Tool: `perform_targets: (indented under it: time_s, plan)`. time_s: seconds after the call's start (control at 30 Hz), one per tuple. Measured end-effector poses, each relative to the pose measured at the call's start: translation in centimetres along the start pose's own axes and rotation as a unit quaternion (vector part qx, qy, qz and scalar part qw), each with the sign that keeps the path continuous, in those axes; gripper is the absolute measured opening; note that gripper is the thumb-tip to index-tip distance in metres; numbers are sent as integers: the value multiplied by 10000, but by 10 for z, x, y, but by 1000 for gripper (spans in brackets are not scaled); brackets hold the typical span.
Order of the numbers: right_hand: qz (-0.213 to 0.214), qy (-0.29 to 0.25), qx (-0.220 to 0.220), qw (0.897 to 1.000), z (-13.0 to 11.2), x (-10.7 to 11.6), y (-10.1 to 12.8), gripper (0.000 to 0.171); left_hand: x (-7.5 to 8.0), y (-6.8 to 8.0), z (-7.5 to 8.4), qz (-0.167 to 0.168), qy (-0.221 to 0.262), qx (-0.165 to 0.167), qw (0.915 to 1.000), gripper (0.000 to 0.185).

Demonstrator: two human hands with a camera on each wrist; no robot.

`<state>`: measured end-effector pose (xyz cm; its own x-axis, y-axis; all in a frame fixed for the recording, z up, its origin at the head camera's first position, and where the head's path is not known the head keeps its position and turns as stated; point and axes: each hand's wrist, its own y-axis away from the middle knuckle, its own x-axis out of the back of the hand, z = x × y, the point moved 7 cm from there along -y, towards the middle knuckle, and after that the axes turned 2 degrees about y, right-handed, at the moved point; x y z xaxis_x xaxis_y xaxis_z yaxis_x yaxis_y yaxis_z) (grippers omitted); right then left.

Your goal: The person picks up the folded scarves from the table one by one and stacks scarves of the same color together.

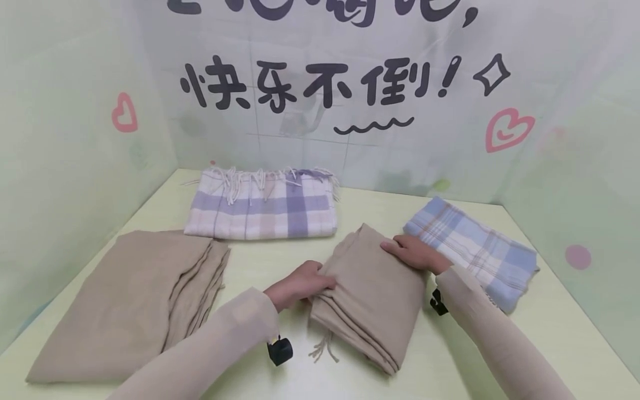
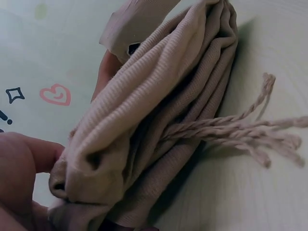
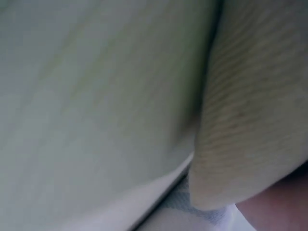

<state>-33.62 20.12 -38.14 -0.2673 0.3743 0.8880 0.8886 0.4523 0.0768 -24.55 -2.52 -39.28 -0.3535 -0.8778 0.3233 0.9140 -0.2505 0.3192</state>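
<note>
The step in hand seems to be the handling of one folded bundle of plain beige woven cloth (image 1: 375, 294), with its layers laid one over another. It is in the right-middle part of the pale yellow-green desk (image 1: 270, 256), between the two hands. The left hand (image 1: 302, 283) pinches its left edge, with the thumb on the upper layer. The right hand (image 1: 414, 253) grips the far right edge, also with the thumb on top. Whether the bundle is a little raised or fully rests, I cannot tell.

In my judgement, the next move calls for a firm hold on both edges, so that the layers do not slip apart. The twisted beige fringe (image 1: 325, 349) hangs out of the near left side and may need tucking in.

Just beside the right hand lies a folded blue and white checked cloth (image 1: 480, 250), partly behind the sleeve; it leaves little room on that side. Behind lies a folded purple and white checked cloth with pale fringe (image 1: 262, 214). A larger folded beige cloth (image 1: 115, 300) lies at the left, well apart from the bundle.
</note>
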Motion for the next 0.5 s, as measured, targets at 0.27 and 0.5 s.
perform_targets:
  time_s: [0.27, 0.5]
  plan:
    - [195, -101, -113, 9997, 16, 8, 4, 38, 6, -19, 7, 2, 83, -11, 10000, 13]
    - [403, -67, -180, 9990, 28, 13, 8, 35, 14, -39, 18, 212, 75, -266, 9994, 13]
